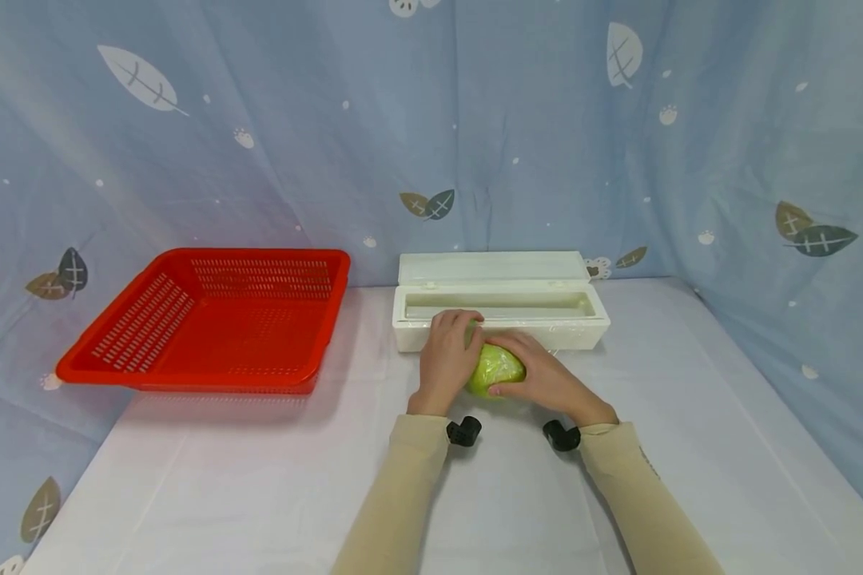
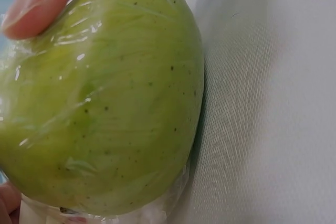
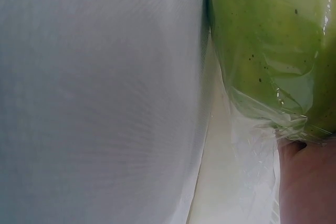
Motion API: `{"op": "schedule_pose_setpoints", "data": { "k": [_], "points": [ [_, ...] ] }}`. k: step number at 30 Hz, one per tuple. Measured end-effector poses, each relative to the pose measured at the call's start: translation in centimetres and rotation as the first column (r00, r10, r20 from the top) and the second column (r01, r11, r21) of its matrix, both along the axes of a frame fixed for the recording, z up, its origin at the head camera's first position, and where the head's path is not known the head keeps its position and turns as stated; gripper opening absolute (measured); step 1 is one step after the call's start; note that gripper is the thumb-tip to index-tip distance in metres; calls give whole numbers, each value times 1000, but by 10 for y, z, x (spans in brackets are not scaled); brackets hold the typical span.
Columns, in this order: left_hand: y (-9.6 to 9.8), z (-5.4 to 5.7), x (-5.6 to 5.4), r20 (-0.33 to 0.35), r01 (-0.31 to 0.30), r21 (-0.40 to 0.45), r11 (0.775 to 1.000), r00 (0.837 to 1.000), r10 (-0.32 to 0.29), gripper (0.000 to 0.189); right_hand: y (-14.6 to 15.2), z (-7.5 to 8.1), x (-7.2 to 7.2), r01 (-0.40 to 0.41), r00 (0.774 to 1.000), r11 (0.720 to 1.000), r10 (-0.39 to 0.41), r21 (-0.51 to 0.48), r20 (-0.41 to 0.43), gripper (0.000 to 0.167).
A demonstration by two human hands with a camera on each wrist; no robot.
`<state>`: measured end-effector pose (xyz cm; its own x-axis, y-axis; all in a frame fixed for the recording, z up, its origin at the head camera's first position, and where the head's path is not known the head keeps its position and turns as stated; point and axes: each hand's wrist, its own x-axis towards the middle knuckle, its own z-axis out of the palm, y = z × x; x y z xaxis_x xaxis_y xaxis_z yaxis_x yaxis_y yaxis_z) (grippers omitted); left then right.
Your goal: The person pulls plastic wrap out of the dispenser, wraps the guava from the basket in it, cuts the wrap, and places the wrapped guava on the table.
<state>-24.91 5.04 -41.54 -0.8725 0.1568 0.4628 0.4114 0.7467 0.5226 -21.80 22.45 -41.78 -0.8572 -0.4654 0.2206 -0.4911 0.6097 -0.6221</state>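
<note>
A yellow-green fruit with small dark specks sits on the white cloth, wrapped in clear plastic film. My left hand holds its left side, fingers bent over the far side. From the right, my right hand curls round the fruit, thumb low on the near side. The left wrist view shows a fingertip pressing the film-covered skin. Loose, crumpled film gathers at one end of the fruit in the right wrist view. Just behind both hands stands a white plastic-wrap dispenser, its lid raised.
A red plastic basket with slotted sides stands at the back left of the white-covered table. Behind everything hangs a blue curtain with leaf prints. Small black wrist cameras sit near both cuffs.
</note>
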Motion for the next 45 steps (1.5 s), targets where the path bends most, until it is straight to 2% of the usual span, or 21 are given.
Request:
{"op": "schedule_pose_setpoints", "data": {
  "k": [19,35,45],
  "points": [
    [-6,0,-1,31,-34,32,999,999,33,14,0,0,1,14,1000,1000,-14,-12,2,74],
    [-11,5,-2,6,-46,57,997,999,46,12,1,1,0,18,1000,1000,-18,0,-4,75],
    [-14,1,-4,4,-64,56,996,998,64,11,1,0,0,32,999,999,-32,6,14,76]
  ]
}}
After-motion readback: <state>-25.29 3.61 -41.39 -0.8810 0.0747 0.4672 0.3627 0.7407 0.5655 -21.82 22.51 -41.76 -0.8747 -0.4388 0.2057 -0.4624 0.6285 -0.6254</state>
